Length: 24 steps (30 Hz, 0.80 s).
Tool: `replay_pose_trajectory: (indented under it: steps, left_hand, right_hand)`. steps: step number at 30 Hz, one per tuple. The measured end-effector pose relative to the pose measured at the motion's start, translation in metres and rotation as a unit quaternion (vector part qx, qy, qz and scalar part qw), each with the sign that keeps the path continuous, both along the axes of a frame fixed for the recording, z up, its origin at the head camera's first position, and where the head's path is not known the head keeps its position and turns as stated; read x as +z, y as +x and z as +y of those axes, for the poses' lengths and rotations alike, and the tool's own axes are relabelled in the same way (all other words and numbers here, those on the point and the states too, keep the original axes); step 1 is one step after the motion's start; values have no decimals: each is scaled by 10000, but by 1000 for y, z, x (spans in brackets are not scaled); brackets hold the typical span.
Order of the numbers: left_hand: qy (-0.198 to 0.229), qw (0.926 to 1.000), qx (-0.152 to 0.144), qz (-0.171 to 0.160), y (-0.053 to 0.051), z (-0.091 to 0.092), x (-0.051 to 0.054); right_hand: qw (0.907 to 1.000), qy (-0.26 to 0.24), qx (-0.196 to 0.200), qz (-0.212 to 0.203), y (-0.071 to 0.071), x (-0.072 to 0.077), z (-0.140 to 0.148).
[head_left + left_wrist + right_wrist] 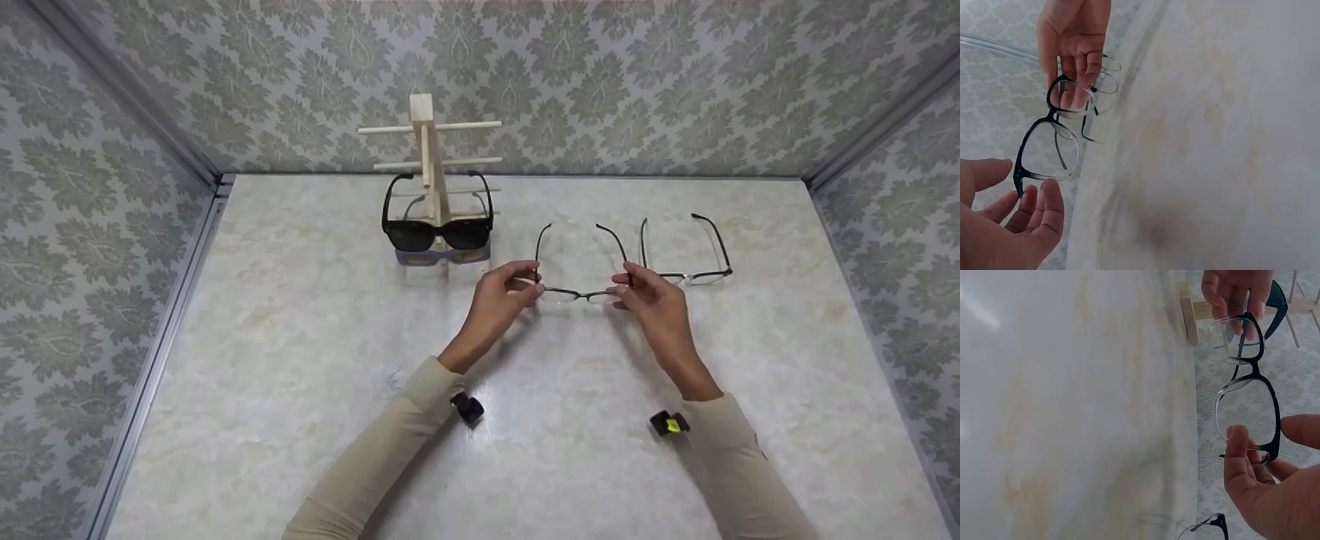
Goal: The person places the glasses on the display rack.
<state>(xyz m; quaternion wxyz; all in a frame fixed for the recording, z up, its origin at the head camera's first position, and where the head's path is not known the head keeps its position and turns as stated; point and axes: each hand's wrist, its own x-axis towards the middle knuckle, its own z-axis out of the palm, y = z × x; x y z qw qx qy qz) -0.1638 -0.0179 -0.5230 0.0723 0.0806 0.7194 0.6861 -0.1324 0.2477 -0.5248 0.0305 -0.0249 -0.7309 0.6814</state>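
Both hands hold one pair of eyeglasses (pixel 577 295) above the table, temples spread and pointing away. My left hand (pixel 499 296) pinches the left end piece, close to the hinge. At the opposite corner, my right hand (pixel 658 304) grips the frame between thumb and fingers. The left wrist view shows the eyeglasses (pixel 1051 117) with a dark upper rim and clear lower rim. In the right wrist view, fingers of the right hand (pixel 1269 489) lie behind and below the near lens. A second pair of eyeglasses (pixel 726 271) stands unfolded just past the right hand, partly hidden by it.
A wooden display stand (pixel 421 109) with crossbars rises at the back, left of the hands. Black sunglasses (pixel 412 237) hang on it, with blue-grey framed glasses (pixel 420 261) below them. Patterned walls (pixel 600 90) border the marbled table (pixel 300 375) at the back and sides.
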Motion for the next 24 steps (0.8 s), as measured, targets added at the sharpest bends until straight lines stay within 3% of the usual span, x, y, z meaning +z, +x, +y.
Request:
replay_pose_trajectory:
  steps: [12, 24]
  left_hand:
    - [205, 9996, 118, 128, 17, -12, 14]
    - [210, 9995, 160, 179, 28, -24, 23]
  right_hand:
    - [9940, 1069, 200, 118, 14, 17, -6]
    - [9937, 1038, 415, -12, 21, 31, -16]
